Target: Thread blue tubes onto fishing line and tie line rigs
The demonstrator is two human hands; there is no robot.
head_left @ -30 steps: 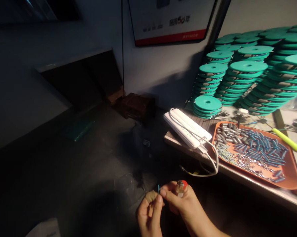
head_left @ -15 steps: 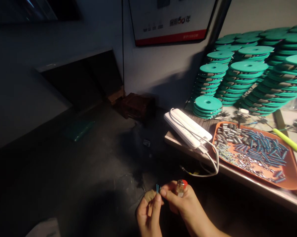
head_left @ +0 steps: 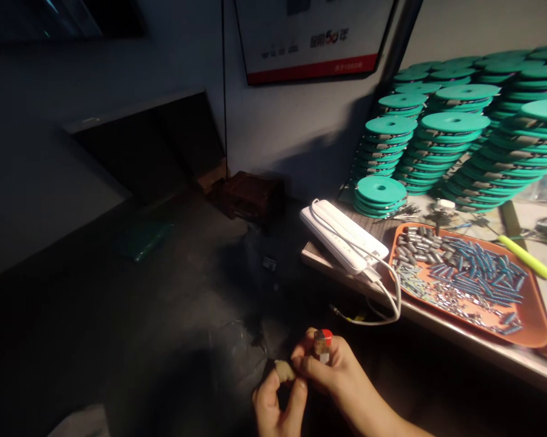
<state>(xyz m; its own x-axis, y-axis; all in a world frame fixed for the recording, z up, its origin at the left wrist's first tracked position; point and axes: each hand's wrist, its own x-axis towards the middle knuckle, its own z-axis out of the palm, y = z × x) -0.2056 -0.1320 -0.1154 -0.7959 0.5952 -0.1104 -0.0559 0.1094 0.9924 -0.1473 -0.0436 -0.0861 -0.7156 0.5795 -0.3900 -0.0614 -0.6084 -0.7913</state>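
Note:
My left hand (head_left: 280, 403) is curled at the bottom middle, thumb and forefinger bent toward my right fingertips. A beige covering (head_left: 284, 370) sits at the forefinger's tip. Whatever is between these fingers is too small or hidden to make out. My right hand (head_left: 325, 364) is closed, its thumb and forefinger pinched together just above the left thumb. In its grip a small red-topped object (head_left: 322, 345) with a tan, partly clear body stands upright; its lower end is hidden by the hand.
An orange tray (head_left: 544, 328) on the table at right holds blue fishing-tackle-like pieces, grey cylinders and small metal parts. Beside it lie a white power strip (head_left: 341, 237) with a cable and a yellow-green stick (head_left: 528, 258). Stacked green spools (head_left: 455, 121) stand behind.
The thin blue pieces that stuck up from my left fingertips no longer show. My right hand has shifted slightly left, and the left thumb and forefinger are further apart.

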